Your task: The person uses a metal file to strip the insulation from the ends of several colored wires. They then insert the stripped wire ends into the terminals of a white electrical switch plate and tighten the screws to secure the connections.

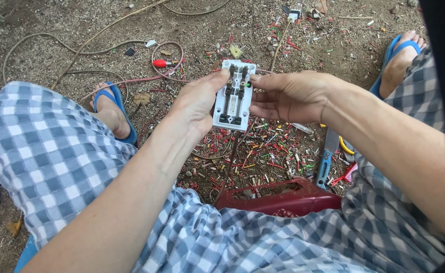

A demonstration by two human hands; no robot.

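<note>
The head camera looks down at a seated person's lap and the dirt ground in front of it. In the middle of the frame both hands hold up a white switch plate, turned so its back faces the camera, with black parts and small metal terminals showing. The left hand comes in from the lower left and grips the plate's left edge, fingers closed around it with the thumb pressed near the top edge. The right hand reaches in from the right, its fingers partly curled, fingertips touching the plate's right edge near the top; it pinches rather than wraps.

Below the hands, the ground is littered with wire scraps in red, green and yellow. At the lower centre, just past the checked blue shorts, lies a dark red plastic tray. To its right a blue-handled tool rests on the ground. In the upper left of the frame, loose cables curl over the dirt, and a red-tipped plug lies near them. Each foot wears a blue sandal: one at the left, one at the upper right.
</note>
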